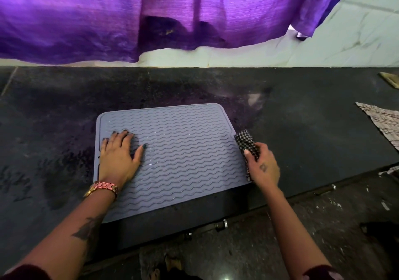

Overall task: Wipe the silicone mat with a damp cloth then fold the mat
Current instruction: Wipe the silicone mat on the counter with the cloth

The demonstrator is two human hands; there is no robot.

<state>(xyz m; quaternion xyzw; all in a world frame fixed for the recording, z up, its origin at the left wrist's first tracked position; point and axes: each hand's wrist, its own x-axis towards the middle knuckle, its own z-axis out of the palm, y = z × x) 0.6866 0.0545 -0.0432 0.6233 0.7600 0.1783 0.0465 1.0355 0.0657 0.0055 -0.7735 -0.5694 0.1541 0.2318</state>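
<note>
Grey silicone mat [183,150], wavy ribs, rounded corners, lies flat on the dark stone counter [302,128] near its front edge. Wiping step in hand. Left hand [119,154] is spread flat, pinning the mat; right hand [262,165] clutches the checked cloth [246,142] at the right edge. Next, likely: a sweep back across the ribs.

one grey mat [183,150] is seen on one dark counter [302,117]. two hands are counted: one left hand [118,156] and one right hand [262,167]. one checked cloth [246,143] is seen, and one striped cloth [384,122] at the right edge. one purple curtain [108,16] is hung behind. one watch [103,188] is worn.
</note>
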